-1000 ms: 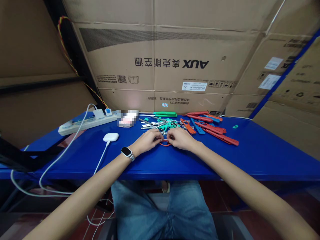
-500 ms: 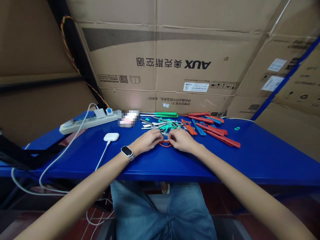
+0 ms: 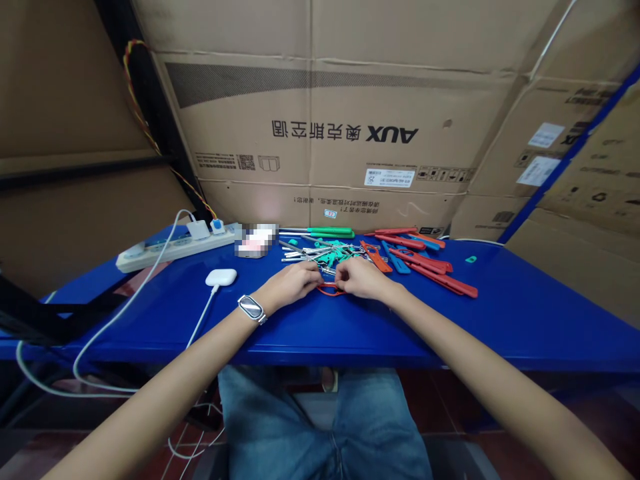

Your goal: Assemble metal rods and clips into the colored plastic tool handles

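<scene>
Between my two hands, just above the table, is a red plastic part (image 3: 330,291) with a looped outline; its ends are covered by my fingers. My left hand (image 3: 299,280), with a wristband above it, pinches the left end. At the right end, the bent fingers of my right hand (image 3: 361,277) are closed on the same part. Right behind my fingertips lies a pile of slim metal pieces (image 3: 299,253) mixed with small green plastic parts (image 3: 336,252). An orange flat plastic part (image 3: 375,256) rests close to my right hand, beside a blue one (image 3: 396,259).
Red plastic handles (image 3: 435,270) lie stacked to the right, near a single green piece (image 3: 471,259). Green-handled tools (image 3: 331,232) lie at the back. On the left are a white earbud case (image 3: 221,277), cables and a power strip (image 3: 175,250). Cardboard (image 3: 240,133) walls the rear.
Both hands stay around the red part with only slight finger movement. My left wrist has turned a little, and the view has shifted slightly.
</scene>
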Action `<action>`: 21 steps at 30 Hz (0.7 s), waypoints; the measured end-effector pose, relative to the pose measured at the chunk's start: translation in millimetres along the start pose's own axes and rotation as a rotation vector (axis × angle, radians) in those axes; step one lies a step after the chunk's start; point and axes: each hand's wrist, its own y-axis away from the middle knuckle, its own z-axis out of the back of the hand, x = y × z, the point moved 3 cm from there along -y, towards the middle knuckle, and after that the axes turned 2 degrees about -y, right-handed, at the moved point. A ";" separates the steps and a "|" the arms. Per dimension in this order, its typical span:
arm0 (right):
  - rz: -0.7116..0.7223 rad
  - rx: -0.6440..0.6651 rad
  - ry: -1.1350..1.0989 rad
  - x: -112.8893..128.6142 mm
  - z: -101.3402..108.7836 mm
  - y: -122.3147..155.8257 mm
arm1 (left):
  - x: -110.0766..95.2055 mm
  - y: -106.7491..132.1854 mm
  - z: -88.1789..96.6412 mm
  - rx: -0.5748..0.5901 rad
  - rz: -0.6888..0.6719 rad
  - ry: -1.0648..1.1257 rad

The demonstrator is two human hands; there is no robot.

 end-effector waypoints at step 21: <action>0.021 0.086 0.211 13.1 10.8 0.8 | -9.0 -0.2 -1.8 -0.018 0.128 -0.059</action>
